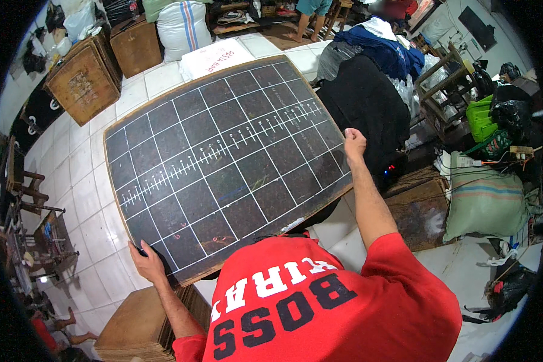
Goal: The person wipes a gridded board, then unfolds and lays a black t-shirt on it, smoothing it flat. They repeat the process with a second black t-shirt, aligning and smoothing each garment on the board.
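A large, dark rectangular board (pixel 240 161) with a painted white grid and a ruled scale across it slants in front of me. Its thin wooden edge is worn. My left hand (pixel 148 263) grips the near left corner, thumb on the top face, its other fingers partly hidden at the edge. Around the right edge my right hand (pixel 355 145) is closed, with the fingertips partly out of sight. What lies beneath the board is mostly hidden.
Stacked brown boards (pixel 140 329) stand low at the left, and more brown boards (pixel 85 75) lean at the far left. Beyond the board are a white sack (pixel 183 30) and a white package (pixel 216 58). Dark cloth (pixel 365 99) and a green sack (pixel 485 196) sit at the right.
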Demonstrator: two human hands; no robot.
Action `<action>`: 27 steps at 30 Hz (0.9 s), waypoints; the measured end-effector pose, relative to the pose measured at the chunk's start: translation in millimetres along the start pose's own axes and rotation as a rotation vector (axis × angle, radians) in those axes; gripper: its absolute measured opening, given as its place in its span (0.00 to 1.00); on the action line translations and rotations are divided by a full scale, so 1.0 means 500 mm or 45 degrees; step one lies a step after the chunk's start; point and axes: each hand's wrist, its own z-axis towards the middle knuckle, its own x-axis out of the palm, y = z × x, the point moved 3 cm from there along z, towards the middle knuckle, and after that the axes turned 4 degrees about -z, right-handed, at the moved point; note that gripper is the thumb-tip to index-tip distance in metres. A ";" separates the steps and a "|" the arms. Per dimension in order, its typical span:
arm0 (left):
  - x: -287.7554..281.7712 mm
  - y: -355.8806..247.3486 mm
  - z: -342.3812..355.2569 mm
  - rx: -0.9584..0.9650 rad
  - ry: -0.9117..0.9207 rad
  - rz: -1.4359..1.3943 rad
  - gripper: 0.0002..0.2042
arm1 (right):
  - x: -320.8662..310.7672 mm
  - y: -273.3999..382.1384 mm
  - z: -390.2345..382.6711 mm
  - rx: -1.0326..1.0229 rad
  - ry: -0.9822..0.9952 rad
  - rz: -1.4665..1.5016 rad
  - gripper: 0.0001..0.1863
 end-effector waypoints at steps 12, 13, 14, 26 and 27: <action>0.003 0.004 0.006 0.006 0.001 0.005 0.28 | -0.011 -0.002 -0.052 -0.586 0.248 -0.330 0.06; 0.004 0.003 0.007 0.005 0.003 0.019 0.28 | -0.007 -0.006 -0.051 -0.578 0.261 -0.386 0.05; 0.005 0.001 0.007 0.020 -0.004 0.002 0.28 | -0.001 -0.008 -0.049 -0.576 0.293 -0.424 0.05; -0.036 0.026 0.072 -0.579 0.029 -1.055 0.27 | -0.157 -0.208 0.052 0.001 -0.145 -0.113 0.14; -0.067 -0.026 0.078 -0.312 0.016 -1.096 0.25 | -0.204 -0.272 0.044 0.072 -0.178 -0.087 0.14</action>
